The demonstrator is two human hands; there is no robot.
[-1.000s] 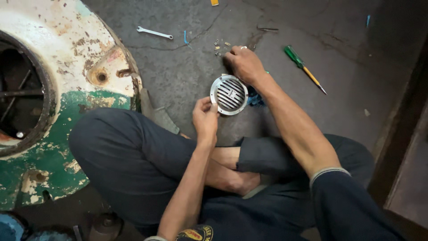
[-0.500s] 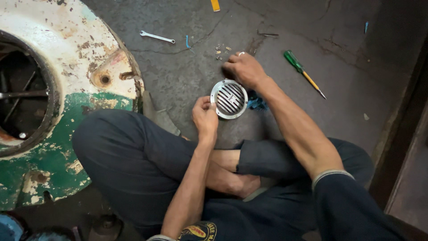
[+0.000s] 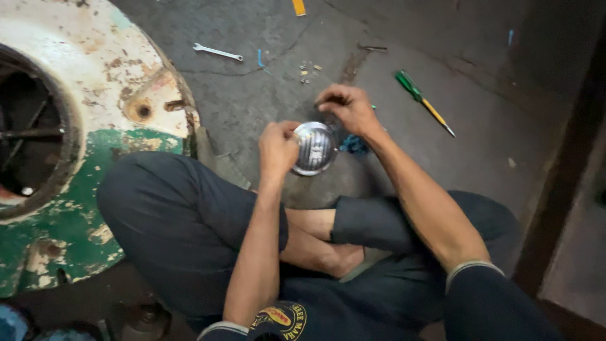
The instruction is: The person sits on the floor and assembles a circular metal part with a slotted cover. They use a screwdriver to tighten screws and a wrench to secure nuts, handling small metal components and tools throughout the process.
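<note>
A round chrome horn (image 3: pixel 314 148) with a slotted grille sits on the concrete floor in front of my crossed legs. My left hand (image 3: pixel 278 149) grips its left rim. Fingers of my right hand (image 3: pixel 346 108) are pinched together at the horn's upper right edge; whatever they hold is too small to see. A blue bit (image 3: pixel 355 145) shows just right of the horn, under my right wrist.
A green-handled screwdriver (image 3: pixel 421 101) lies to the right. A small spanner (image 3: pixel 218 52) and several tiny screws (image 3: pixel 306 68) lie further out. A large rusty white-and-green round housing (image 3: pixel 76 145) fills the left. A dark wall edge (image 3: pixel 562 208) stands on the right.
My right hand has lifted from the far side of the horn and pinched its fingers at the top right edge. The horn has tilted a little; the view shifted slightly.
</note>
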